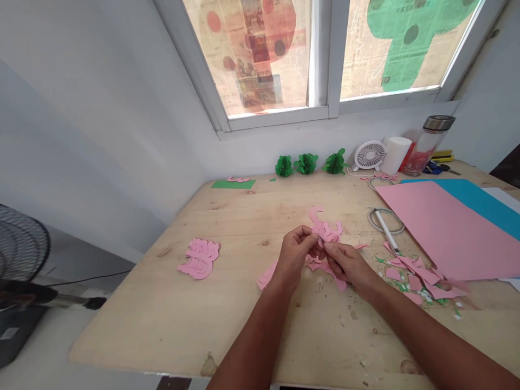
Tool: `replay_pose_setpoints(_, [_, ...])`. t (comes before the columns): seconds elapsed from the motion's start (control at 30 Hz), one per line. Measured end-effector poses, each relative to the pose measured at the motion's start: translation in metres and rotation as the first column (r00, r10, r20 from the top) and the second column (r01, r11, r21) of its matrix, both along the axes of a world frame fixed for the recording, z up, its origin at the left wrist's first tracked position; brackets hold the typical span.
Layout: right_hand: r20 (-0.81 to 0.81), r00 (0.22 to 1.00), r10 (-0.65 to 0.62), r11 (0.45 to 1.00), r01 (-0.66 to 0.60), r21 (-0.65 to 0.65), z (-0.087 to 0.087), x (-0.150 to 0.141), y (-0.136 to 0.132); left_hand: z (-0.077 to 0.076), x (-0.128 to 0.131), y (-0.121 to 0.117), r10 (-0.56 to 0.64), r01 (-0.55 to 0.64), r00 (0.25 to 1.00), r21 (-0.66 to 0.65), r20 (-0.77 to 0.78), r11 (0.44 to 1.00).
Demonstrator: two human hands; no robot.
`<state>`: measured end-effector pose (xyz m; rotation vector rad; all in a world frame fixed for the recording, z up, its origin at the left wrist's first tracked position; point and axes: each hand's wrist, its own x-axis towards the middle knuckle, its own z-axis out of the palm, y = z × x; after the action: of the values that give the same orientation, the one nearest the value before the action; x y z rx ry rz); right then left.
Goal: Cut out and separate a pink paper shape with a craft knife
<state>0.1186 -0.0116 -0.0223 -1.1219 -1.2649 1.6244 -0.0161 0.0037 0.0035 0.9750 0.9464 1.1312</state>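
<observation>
Wood surface point(227, 319) sits below a papered window point(260, 59), & my L grip point(296, 250) and R grip point(350, 264) both pinch the pink paper cutout point(328, 232) approx mid-surface, w/ stacked pink cutouts point(200, 259) well apart to my L, pink/green scraps point(420, 279) nearer on my R, white pen-like tool point(386, 231) just behind.

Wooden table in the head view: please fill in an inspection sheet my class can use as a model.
Surface: wooden table, with small dark marks.
Job's things: pink paper cutout, held; layered pink cutouts lie to the left.
Clutter: pink and green scraps near the large pink sheet.
Hands: left hand and right hand close together, both pinching pink paper.
Cables: dark cord by the black fan; grey coil, material unclear.
Surroundings: green paper figures, white fan and glass bottle by the wall.
</observation>
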Motion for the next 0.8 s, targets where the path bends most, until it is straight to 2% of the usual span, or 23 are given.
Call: replay_pose_setpoints(0.8, [-0.005, 1.000, -0.003, 1.000, 0.003, -0.009, -0.0027, 0.0004, 0.0013, 0.0005, 0.0005, -0.0003, 0.013, -0.013, 1.000, -0.017, 0.005, 1.000])
